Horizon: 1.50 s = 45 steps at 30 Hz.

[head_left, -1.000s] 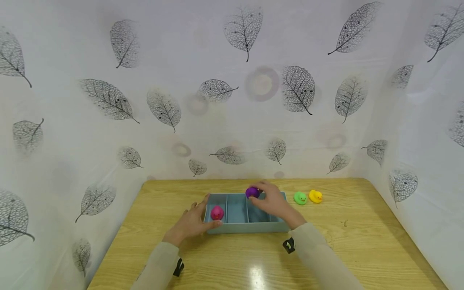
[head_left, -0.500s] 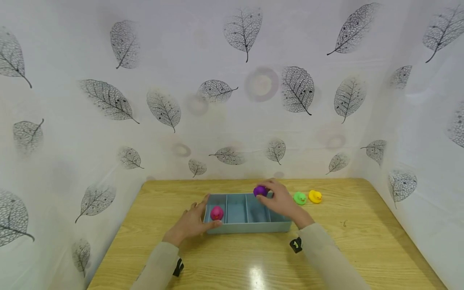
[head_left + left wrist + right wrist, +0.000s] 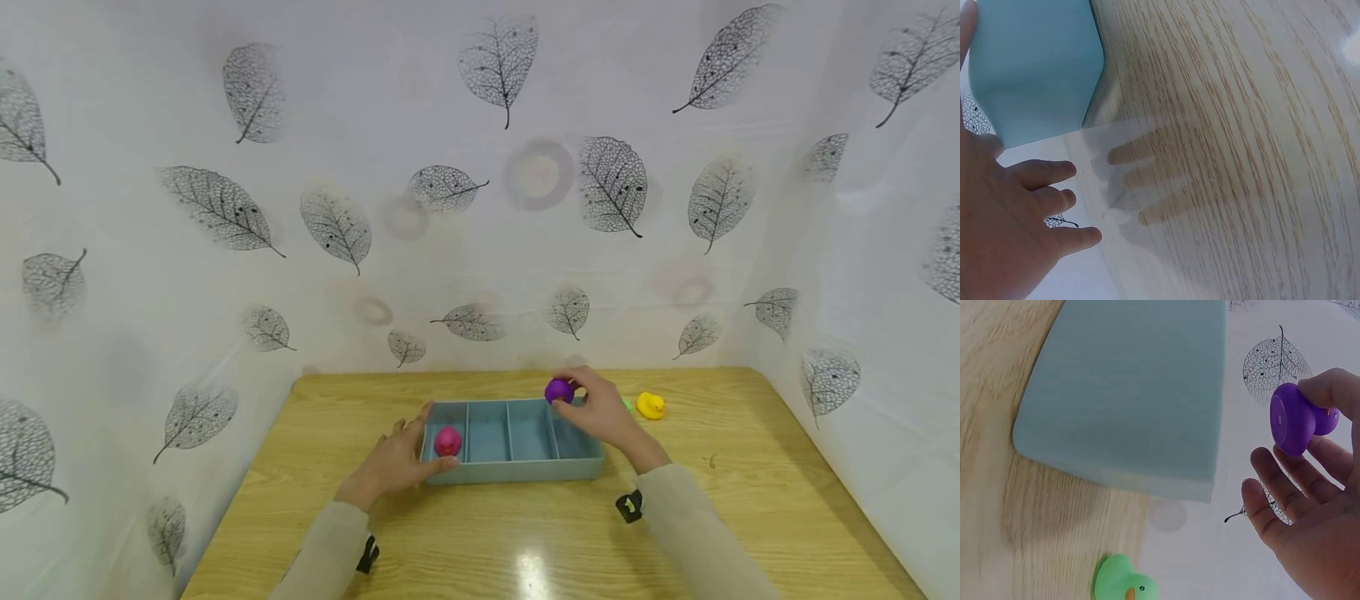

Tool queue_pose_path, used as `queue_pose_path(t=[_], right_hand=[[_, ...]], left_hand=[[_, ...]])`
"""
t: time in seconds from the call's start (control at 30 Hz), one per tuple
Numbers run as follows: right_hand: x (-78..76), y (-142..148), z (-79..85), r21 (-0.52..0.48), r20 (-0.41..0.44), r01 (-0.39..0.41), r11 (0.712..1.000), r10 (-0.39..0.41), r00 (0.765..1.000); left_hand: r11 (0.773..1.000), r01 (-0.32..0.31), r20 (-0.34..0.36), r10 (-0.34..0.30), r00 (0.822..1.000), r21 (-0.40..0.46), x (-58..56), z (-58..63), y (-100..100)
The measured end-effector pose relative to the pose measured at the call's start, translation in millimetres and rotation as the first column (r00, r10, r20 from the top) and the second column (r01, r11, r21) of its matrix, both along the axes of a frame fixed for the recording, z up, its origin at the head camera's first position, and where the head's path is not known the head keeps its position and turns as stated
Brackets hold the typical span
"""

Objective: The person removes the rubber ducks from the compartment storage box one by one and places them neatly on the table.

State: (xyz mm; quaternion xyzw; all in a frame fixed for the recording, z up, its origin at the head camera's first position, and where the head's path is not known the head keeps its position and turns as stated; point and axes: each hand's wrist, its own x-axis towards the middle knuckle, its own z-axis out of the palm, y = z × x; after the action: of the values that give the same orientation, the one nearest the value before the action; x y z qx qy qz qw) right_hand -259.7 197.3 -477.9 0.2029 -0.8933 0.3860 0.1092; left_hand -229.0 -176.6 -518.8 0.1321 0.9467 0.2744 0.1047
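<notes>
A pale blue divided tray (image 3: 510, 473) lies across the table, a pink rubber duck (image 3: 447, 442) in its leftmost compartment. My left hand (image 3: 393, 462) holds the tray's left end, thumb over the front rim and index finger along the side toward the back corner. In the left wrist view its other fingers (image 3: 1054, 234) stick out free of the tray. Above the back rim of the rightmost compartment, my right hand (image 3: 607, 412) pinches a purple rubber duck (image 3: 1291, 419) between thumb and fingers. Its remaining fingers are loosely spread, and the duck's flat base shows in the right wrist view.
Right of the tray sit a yellow rubber duck (image 3: 650, 406) and a green rubber duck (image 3: 1122, 579), the green one mostly hidden behind my right hand in the head view. A white leaf-print curtain (image 3: 480, 250) encloses the wooden table (image 3: 465, 542) at the back and sides.
My right hand has carried the purple duck rightward along the tray's back rim, from above the second divider to above the rightmost compartment. It now covers most of the green duck. My left hand stays put.
</notes>
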Motion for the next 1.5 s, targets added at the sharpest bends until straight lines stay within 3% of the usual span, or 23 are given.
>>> queue_pose_path(t=[0.67,1.1,1.5], right_hand=[[7.2,49.0,1.0,0.000,-0.004,0.109,0.994,-0.109,0.994],[10.8,88.1,-5.1,0.036,0.049,0.215,0.976,-0.216,0.975],[16.1,122.5,-3.3,0.073,0.051,0.259,0.963,-0.263,0.963]], left_hand=[[1.000,0.004,-0.008,-0.004,1.000,-0.013,-1.0,-1.3,-0.4],[1.000,0.003,-0.001,-0.003,1.000,-0.012,0.5,1.8,0.6],[1.000,0.005,0.000,-0.005,1.000,-0.006,1.4,3.3,0.7]])
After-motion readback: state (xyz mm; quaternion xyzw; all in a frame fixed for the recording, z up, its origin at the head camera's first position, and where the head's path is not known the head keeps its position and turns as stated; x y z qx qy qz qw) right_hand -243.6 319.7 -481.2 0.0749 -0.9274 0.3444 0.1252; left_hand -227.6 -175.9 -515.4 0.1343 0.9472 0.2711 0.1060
